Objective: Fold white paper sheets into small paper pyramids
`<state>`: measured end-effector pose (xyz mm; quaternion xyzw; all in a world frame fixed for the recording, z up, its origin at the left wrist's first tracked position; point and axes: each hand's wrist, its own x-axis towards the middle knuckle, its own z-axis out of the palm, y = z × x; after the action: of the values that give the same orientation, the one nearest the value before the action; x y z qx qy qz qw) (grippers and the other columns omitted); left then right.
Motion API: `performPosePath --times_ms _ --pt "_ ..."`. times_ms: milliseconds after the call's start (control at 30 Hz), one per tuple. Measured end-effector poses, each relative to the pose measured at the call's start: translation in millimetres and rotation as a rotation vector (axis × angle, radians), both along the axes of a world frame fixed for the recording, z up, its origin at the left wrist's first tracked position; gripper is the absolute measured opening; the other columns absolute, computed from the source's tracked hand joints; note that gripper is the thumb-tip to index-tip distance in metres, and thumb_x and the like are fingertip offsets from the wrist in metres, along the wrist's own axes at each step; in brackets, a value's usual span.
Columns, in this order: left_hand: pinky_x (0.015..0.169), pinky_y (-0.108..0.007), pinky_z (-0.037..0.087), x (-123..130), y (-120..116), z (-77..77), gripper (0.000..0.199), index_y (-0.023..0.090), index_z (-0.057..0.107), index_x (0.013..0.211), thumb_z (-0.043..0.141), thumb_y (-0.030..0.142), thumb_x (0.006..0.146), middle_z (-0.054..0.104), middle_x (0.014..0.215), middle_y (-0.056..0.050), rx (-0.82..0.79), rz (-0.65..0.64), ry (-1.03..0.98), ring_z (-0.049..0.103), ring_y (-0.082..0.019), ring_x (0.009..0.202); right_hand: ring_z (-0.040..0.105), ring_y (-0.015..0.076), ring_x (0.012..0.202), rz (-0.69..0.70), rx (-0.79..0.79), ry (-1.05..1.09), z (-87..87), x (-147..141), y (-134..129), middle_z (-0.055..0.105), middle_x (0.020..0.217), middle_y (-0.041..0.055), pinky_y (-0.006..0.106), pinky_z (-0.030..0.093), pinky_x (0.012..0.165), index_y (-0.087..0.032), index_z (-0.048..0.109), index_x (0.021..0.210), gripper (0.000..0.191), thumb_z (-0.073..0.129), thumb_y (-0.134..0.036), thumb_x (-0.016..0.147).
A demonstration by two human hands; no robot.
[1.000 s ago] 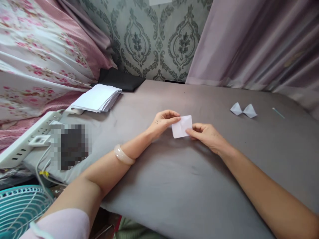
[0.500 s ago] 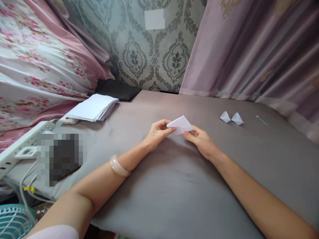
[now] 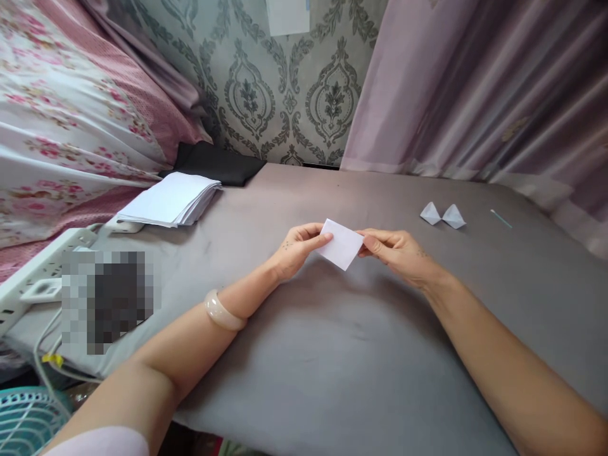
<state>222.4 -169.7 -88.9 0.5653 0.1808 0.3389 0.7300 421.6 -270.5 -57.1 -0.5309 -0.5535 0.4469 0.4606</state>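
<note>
A small folded white paper (image 3: pixel 341 246), roughly square and tilted, is held between my two hands above the grey-covered surface (image 3: pixel 323 354). My left hand (image 3: pixel 300 248) pinches its left edge, thumb on top and fingers behind. At its right corner my right hand (image 3: pixel 393 252) grips the paper between thumb and fingers. A pale bangle (image 3: pixel 223 311) circles my left wrist. To the right lie two folded white paper pieces, one (image 3: pixel 430 214) close beside the other (image 3: pixel 454 217).
A stack of white sheets (image 3: pixel 171 197) lies at the left back, before a black flat item (image 3: pixel 221 163). A thin stick (image 3: pixel 501 218) rests at the far right. Left are a power strip (image 3: pixel 45 272), a blurred-out dark object (image 3: pixel 118 294) and a teal fan (image 3: pixel 31 421). Curtains (image 3: pixel 418 95) hang behind.
The folded paper has turned from a pointed, peaked view to a flat squarish face. My right hand has shifted slightly right to its corner. The camera view has tilted a little downward.
</note>
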Motion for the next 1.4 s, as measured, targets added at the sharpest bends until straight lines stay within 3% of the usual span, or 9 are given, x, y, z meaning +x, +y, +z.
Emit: performPosePath --times_ms 133,433,967,1133,1400 --pt "0.075 -0.029 0.045 0 1 0.8 0.032 0.014 0.073 0.097 0.074 0.038 0.076 0.070 0.089 -0.008 -0.058 -0.032 -0.025 0.062 -0.016 0.078 0.059 0.0142 0.083 0.013 0.012 -0.024 -0.8 -2 0 0.069 0.091 0.0025 0.033 0.049 0.081 -0.027 0.075 0.104 0.030 0.064 -0.046 0.084" --pt "0.074 -0.029 0.044 0 0 3.9 0.033 0.014 0.073 0.095 0.075 0.040 0.074 0.071 0.088 -0.009 -0.079 -0.039 -0.044 0.061 -0.017 0.076 0.054 0.0131 0.073 -0.114 0.126 -0.148 -2.2 -12 -1 0.062 0.074 -0.0002 0.029 0.043 0.072 -0.024 0.073 0.072 0.025 0.066 -0.045 0.082" --pt "0.081 -0.031 0.046 0 -3 3.6 0.034 0.016 0.072 0.099 0.075 0.040 0.075 0.071 0.093 -0.007 0.011 0.010 0.005 0.063 -0.017 0.083 0.052 0.0139 0.067 -0.383 0.161 -0.305 1.8 -27 -5 0.061 0.073 0.0013 0.029 0.040 0.061 -0.022 0.074 0.072 0.024 0.065 -0.042 0.080" --pt "0.074 -0.028 0.046 0 -4 4.3 0.031 0.016 0.072 0.092 0.077 0.039 0.072 0.070 0.088 -0.005 0.017 0.085 0.048 0.062 -0.014 0.077 0.051 0.0131 0.064 -0.327 0.175 -0.368 2.9 -26 -4 0.059 0.071 0.0009 0.029 0.039 0.060 -0.023 0.074 0.070 0.024 0.064 -0.041 0.081" --pt "0.068 -0.026 0.041 -2 -1 5.8 0.022 0.014 0.069 0.073 0.078 0.035 0.071 0.063 0.072 -0.001 0.069 0.031 0.076 0.056 -0.011 0.069 0.053 0.0137 0.064 -0.199 0.198 -0.452 15.4 -18 -6 0.062 0.073 0.0012 0.029 0.043 0.061 -0.026 0.075 0.071 0.022 0.063 -0.044 0.080"
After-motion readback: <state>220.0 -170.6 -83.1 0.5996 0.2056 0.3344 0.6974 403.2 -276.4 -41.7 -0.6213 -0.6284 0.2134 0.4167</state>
